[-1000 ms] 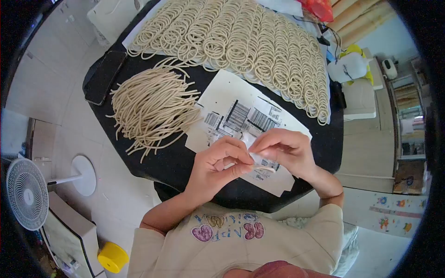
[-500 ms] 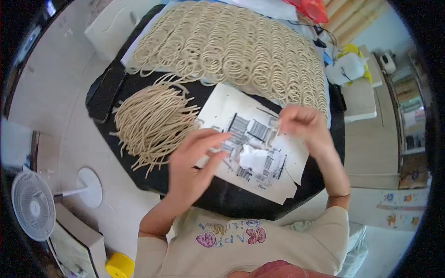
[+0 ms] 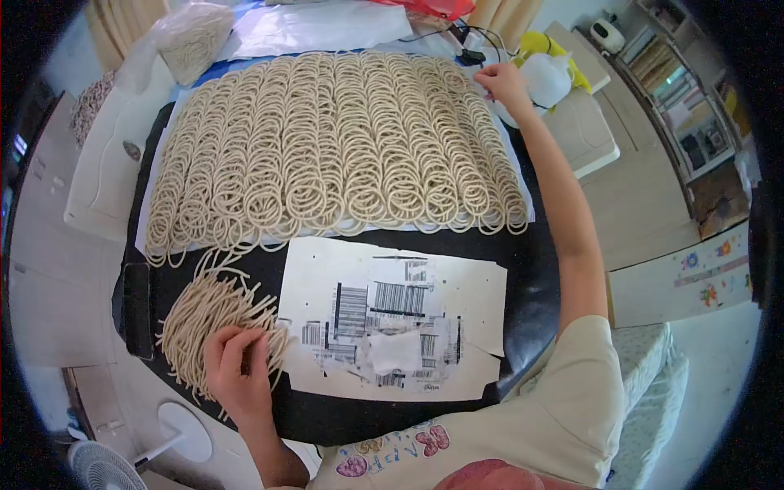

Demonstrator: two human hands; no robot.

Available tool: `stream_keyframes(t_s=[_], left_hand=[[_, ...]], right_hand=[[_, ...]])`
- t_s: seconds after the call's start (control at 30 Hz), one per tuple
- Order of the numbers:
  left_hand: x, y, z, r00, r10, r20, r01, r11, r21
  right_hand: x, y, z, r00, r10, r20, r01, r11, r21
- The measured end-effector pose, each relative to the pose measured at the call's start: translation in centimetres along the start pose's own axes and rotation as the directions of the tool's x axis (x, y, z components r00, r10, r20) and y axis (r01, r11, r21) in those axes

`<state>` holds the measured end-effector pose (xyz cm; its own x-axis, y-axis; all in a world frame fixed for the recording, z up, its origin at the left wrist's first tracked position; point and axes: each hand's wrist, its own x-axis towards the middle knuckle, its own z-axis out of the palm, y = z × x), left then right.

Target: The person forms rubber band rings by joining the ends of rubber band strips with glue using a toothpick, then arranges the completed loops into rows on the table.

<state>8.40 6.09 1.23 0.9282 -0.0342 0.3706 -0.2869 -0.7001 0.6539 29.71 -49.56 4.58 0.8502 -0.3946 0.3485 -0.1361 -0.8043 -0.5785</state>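
Observation:
My left hand (image 3: pixel 239 371) is over the pile of loose beige cord pieces (image 3: pixel 204 314) at the table's left, thumb and fingers pinched together. Whether a cord is between its fingertips I cannot make out. With the arm stretched out, my right hand (image 3: pixel 502 84) is at the far right corner of the overlapping beige cord rings (image 3: pixel 327 147), its fingers closed. Anything in that pinch is too small to tell. A white card (image 3: pixel 482 298) with barcode labels lies before me, and a crumpled white scrap (image 3: pixel 395 352) rests on it.
A dark phone (image 3: pixel 137 310) lies at the table's left edge. Past the rings are a clear bag of beige pieces (image 3: pixel 196 45), white sheets (image 3: pixel 318 31) and black cables. A white plastic container (image 3: pixel 547 79) stands at far right; a fan (image 3: pixel 106 467) is at lower left.
My right hand has moved from above the card to the rings' far right corner. My left hand has gone left from the card to the cord pile. The camera view has turned.

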Motion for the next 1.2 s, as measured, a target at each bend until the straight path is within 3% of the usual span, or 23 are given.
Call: stream_keyframes(t_s=[0.17,0.27,0.37,0.47,0.57,0.63,0.7,0.73,0.77,0.8,0.83,0.87,0.93,1.13,1.2], left_hand=[[0.3,0.2,0.2,0.999,-0.040,-0.005,0.040,0.999,0.015],[0.3,-0.3,0.4,1.000,-0.002,-0.009,0.003,0.999,0.045],[0.2,-0.5,0.3,1.000,0.011,-0.019,-0.010,0.999,0.043],[0.3,-0.2,0.1,0.998,0.005,-0.066,-0.004,1.000,0.020],[0.1,-0.1,-0.4,0.990,0.013,-0.143,-0.018,0.999,-0.038],[-0.3,-0.5,-0.5,0.976,0.003,-0.220,-0.038,0.987,-0.155],[-0.9,0.1,-0.8,0.962,-0.086,-0.258,0.021,0.969,-0.247],[-1.3,0.5,-1.0,0.953,-0.132,-0.274,0.048,0.955,-0.293],[-1.6,0.7,-1.0,0.943,-0.130,-0.305,0.017,0.938,-0.347],[-1.8,1.2,-1.1,0.936,-0.123,-0.329,0.006,0.942,-0.336],[-1.9,2.0,-1.2,0.929,-0.115,-0.352,-0.005,0.946,-0.324],[-2.0,2.5,-1.3,0.920,-0.107,-0.376,-0.017,0.950,-0.311],[-2.3,2.6,-1.5,0.916,-0.088,-0.392,-0.031,0.957,-0.288],[-3.3,3.7,-3.0,0.907,-0.042,-0.419,-0.022,0.989,-0.147],[-3.7,4.4,-3.2,0.909,-0.018,-0.416,-0.088,0.968,-0.234]], right_hand=[[1.4,0.7,2.4,0.999,0.031,-0.013,-0.034,0.965,-0.261],[1.7,0.9,3.1,1.000,0.004,-0.013,-0.008,0.936,-0.352],[1.0,0.0,3.2,0.990,-0.082,-0.113,0.021,0.886,-0.463],[-1.4,-2.8,2.1,0.968,-0.180,-0.174,0.095,0.907,-0.409],[-6.4,-7.9,1.0,0.965,-0.253,-0.064,0.238,0.953,-0.188],[-10.6,-11.0,0.7,0.928,-0.355,0.116,0.361,0.932,-0.037],[-16.3,-15.6,-0.1,0.875,-0.412,0.256,0.356,0.904,0.239],[-18.8,-17.4,-0.4,0.843,-0.416,0.339,0.353,0.906,0.234],[-21.1,-19.0,-0.8,0.798,-0.464,0.384,0.345,0.875,0.339],[-23.0,-20.2,-1.2,0.701,-0.588,0.403,0.472,0.806,0.357],[-24.6,-20.7,-0.7,0.627,-0.718,0.302,0.585,0.690,0.426],[-26.0,-21.6,-0.8,0.527,-0.789,0.317,0.673,0.615,0.411],[-28.0,-23.2,-0.9,0.423,-0.871,0.249,0.718,0.490,0.494],[-30.4,-26.5,-0.7,0.317,-0.920,0.231,0.732,0.392,0.558],[-30.8,-27.7,-0.5,0.317,-0.922,0.221,0.732,0.387,0.561]])
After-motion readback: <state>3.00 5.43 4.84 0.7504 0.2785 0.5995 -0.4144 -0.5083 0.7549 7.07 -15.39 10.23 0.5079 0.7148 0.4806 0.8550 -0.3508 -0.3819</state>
